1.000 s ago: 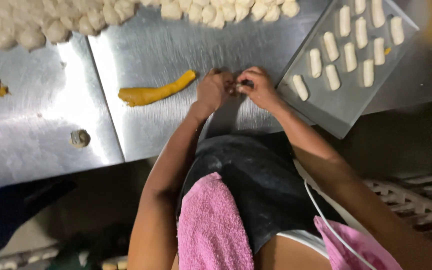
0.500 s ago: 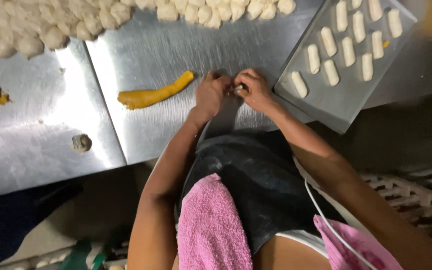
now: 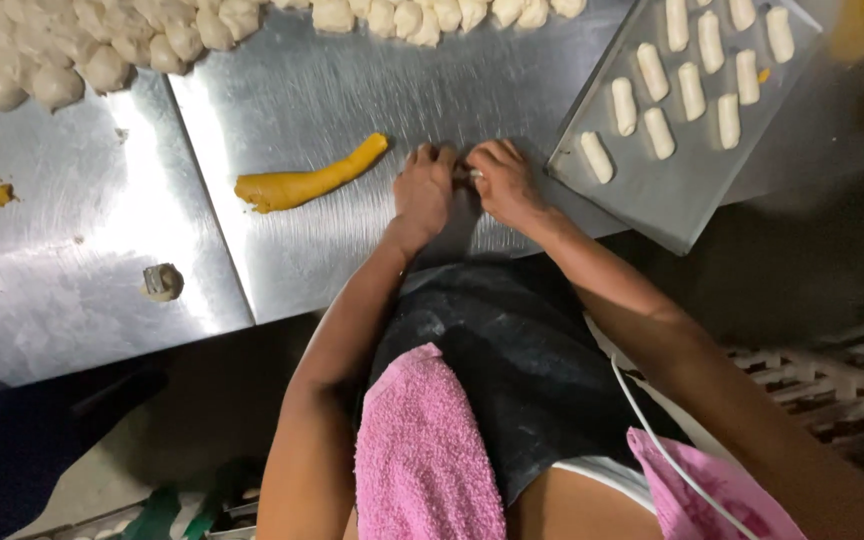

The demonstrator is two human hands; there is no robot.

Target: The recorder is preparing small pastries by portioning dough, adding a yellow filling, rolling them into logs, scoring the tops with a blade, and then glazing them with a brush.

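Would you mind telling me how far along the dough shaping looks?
Done: nine shaped rolls lie on the tray. In hand: left hand and right hand press a small piece between them. Left: many dough balls and the yellow strip.

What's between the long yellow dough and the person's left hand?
Nothing: in the head view, only bare steel table lies between the yellow dough roll and the left hand.

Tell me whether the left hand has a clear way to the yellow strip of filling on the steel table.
Probably yes. The left hand is at the small dough piece together with the right hand. The yellow strip of filling lies just to its left, with only bare steel table between them.
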